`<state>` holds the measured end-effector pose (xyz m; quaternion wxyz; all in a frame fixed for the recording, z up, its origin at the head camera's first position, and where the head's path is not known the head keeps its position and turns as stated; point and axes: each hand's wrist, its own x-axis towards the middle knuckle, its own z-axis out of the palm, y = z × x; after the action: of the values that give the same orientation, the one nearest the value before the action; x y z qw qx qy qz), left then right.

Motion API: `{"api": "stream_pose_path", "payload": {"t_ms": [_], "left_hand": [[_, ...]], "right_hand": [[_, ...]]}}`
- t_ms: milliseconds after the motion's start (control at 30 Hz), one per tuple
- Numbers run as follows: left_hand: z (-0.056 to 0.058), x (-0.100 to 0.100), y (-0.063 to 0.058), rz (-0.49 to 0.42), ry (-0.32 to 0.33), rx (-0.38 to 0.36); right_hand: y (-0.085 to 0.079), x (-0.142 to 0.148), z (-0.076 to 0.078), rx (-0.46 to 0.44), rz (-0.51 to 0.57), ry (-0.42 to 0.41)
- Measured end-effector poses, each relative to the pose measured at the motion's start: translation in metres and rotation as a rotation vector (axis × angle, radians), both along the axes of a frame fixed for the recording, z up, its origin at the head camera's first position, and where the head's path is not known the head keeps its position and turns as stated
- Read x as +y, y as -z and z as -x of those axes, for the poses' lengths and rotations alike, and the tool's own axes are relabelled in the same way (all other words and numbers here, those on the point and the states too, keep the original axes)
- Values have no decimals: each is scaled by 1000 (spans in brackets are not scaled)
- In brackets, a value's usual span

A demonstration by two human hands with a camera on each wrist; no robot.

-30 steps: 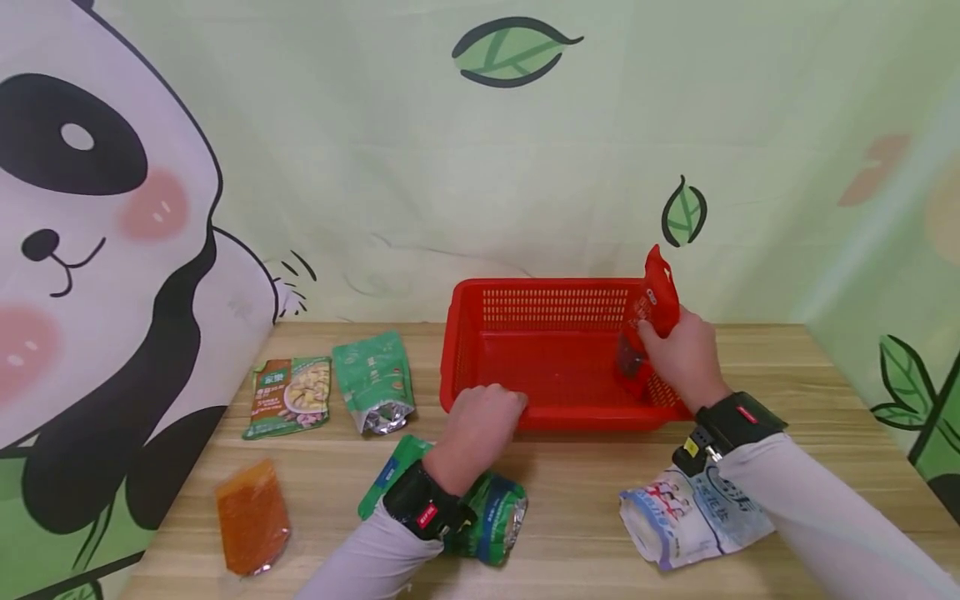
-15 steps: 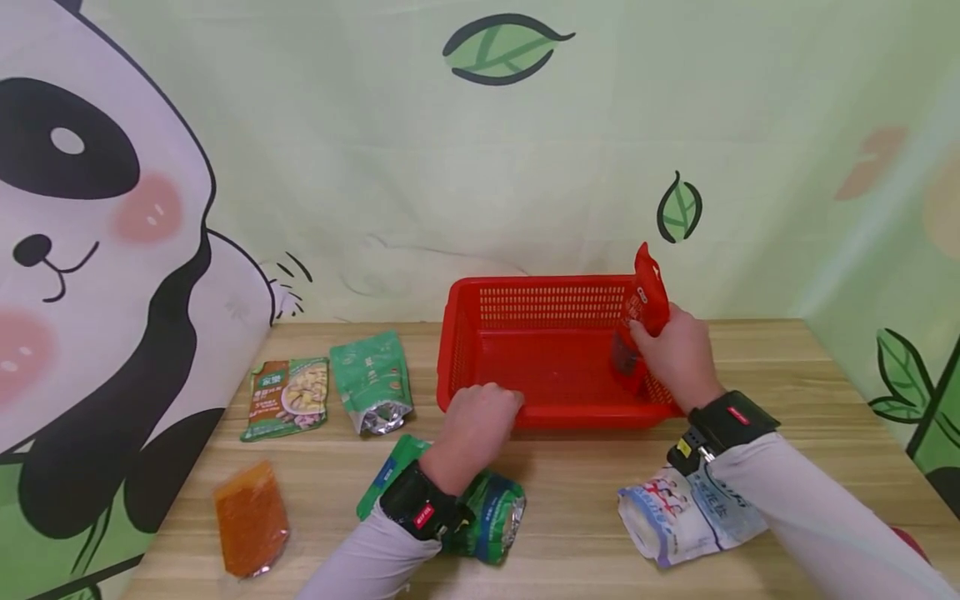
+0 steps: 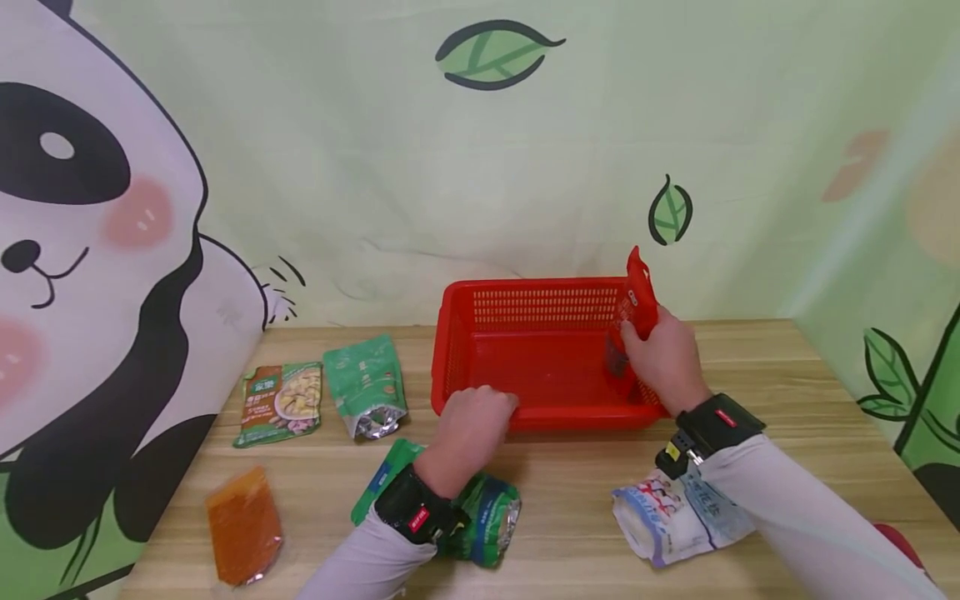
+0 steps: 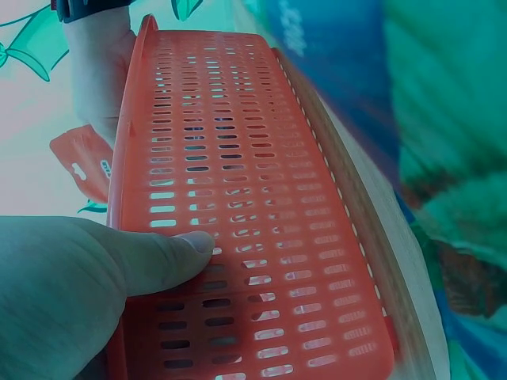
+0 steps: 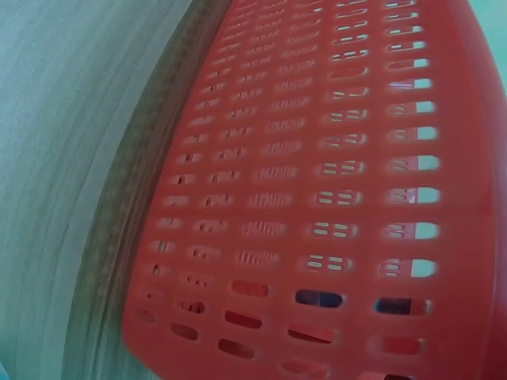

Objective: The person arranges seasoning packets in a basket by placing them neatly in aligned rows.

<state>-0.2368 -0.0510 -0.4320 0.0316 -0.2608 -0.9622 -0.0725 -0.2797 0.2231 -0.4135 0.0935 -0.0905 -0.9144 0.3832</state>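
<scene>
Red glossy plastic pouch stands nearly upright in the right end of a red rectangular slotted plastic basket in the head view, pinched between the thumb and fingers of my right grip. My left grip is clasped over the basket's near rim. On the wood-grain tabletop, a green-and-blue foil pouch lies below my left wrist and a white-and-blue pouch by my right forearm. Farther left lie a green silver-ended pouch, a brown-and-green food packet and, nearer, a clear-wrapped orange packet.

In the left wrist view, my thumb presses the basket's slotted wall; the red pouch's top shows past the rim.

In the right wrist view, slotted basket wall fills most, with tabletop at left.
</scene>
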Motion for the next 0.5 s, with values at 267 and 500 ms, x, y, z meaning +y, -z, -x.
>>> {"api": "stream_pose_path", "payload": {"t_ms": [267, 500], "left_hand": [[1, 1, 1, 14, -4, -7], [1, 0, 2, 10, -4, -10]], "right_hand": [[1, 0, -1, 11, -18, 2], [0, -1, -2, 16, -40, 4]]}}
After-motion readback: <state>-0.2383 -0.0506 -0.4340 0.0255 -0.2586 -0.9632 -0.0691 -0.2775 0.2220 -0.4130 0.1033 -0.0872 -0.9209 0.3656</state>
